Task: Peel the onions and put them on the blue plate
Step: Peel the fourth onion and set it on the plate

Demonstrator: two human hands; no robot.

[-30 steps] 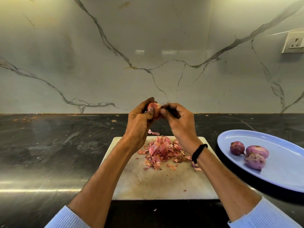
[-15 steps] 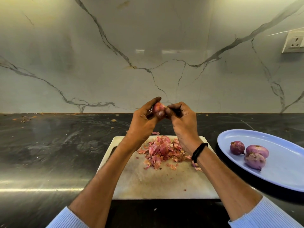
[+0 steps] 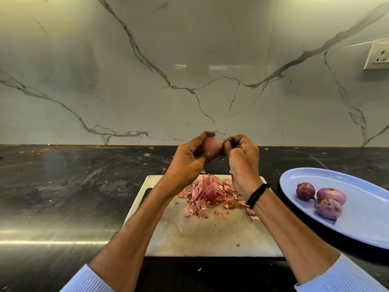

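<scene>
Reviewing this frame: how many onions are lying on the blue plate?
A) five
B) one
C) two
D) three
D: three onions lie close together on the blue plate. A fourth onion is off the plate, held by the left hand while the right hand pinches at its end.

Onion (image 3: 211,149) blurred, mostly covered by left hand (image 3: 187,159); blue plate (image 3: 357,228) cut by right edge.

Warm glare, blurred hands, wide-angle bowing
</scene>
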